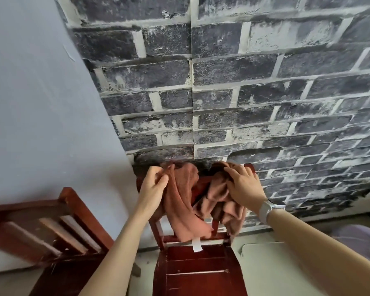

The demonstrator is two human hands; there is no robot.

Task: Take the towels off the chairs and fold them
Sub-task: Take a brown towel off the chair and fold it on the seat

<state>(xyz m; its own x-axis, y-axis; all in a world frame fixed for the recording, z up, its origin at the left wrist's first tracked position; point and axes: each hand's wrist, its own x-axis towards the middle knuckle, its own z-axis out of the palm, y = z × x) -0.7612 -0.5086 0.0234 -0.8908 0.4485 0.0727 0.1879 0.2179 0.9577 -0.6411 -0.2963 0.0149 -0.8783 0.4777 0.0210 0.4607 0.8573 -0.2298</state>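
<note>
Rust-colored towel point(186, 201) is bunched over the back of the red wooden chair point(199, 272). Left hand point(152, 186) pinches its left top edge, right hand point(244, 186) has fingers curled into the right bunch.

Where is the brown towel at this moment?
In the head view, the brown towel hangs over the middle chair's backrest, low in the centre, held between left hand and right hand.

No text, brand, number or sign can be read. A white tag point(197, 245) on the towel point(181, 208), at 6 o'clock, appears blank.
</note>
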